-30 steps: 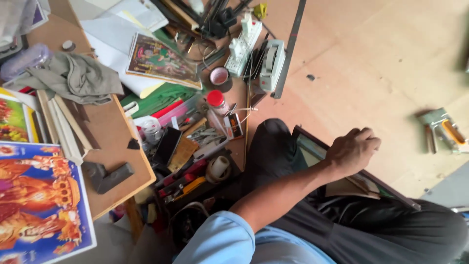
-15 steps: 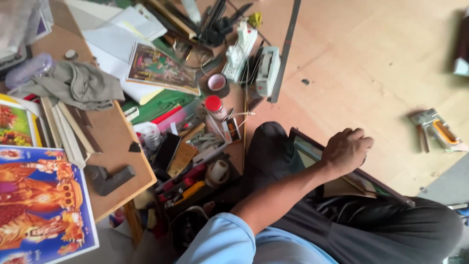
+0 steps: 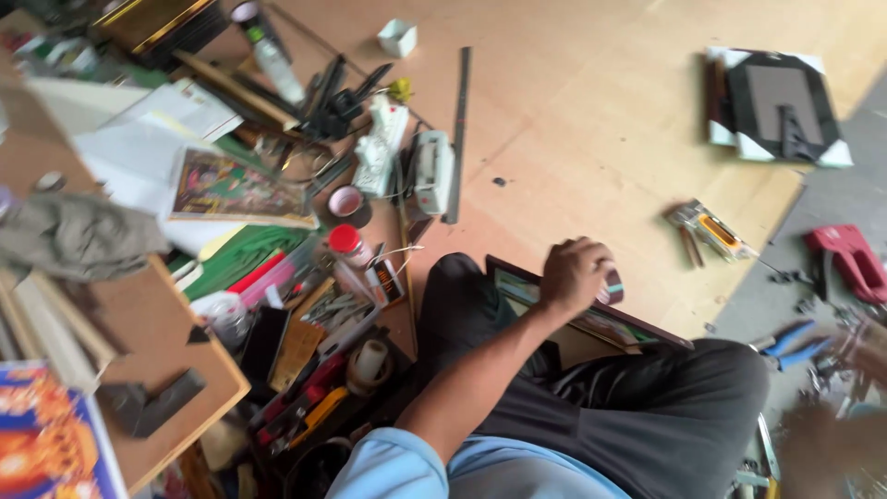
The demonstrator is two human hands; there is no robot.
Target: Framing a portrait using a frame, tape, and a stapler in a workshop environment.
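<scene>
A small dark roll, perhaps tape, sat in the curled fingers of the left hand, which was closed around it above a dark-framed picture lying across the person's lap, on grey trousers. The right hand showed only as a blur at the lower right edge, and I could not tell whether it was open or closed. Just left of the knee stood a bottle with a red cap and a pink-rimmed round tin, among a crowded tray of small tools. Farther left, a colourful rectangular print lay beside white sheets of paper, and a grey cloth was bunched on the brown tabletop; a bright orange and blue poster filled the lower left corner. On the wooden floor, a long metal ruler lay straight, near a white power strip. Well apart to the right lay a staple gun, a black frame back with white corner guards, a red tool and blue-handled pliers.
</scene>
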